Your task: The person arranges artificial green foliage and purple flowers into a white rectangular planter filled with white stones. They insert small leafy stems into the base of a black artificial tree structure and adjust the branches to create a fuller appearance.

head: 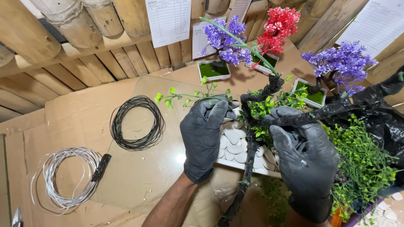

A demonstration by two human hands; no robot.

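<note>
- Gloved left hand (204, 136) grips a green sprig (185, 97) over a tray (252, 167) of white stones (232, 145).
- Right hand (305, 157) holds a black-wrapped branch (320, 112).
- Wire coils (136, 122) lie on the worktop (75, 122).

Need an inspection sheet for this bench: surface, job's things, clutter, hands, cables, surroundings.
Surface: cardboard sheets over the bench.
Job's things: black-wrapped trunk rising from a white tray of white pebbles; green sprig at the left fingers.
Clutter: three finished small trees, two purple, one red; loose greenery at right.
Hands: left hand and right hand gloved in black, both on the trunk's branches.
Cables: black wire coil; silver wire coil.
Surroundings: log wall, pinned paper sheets.
</note>
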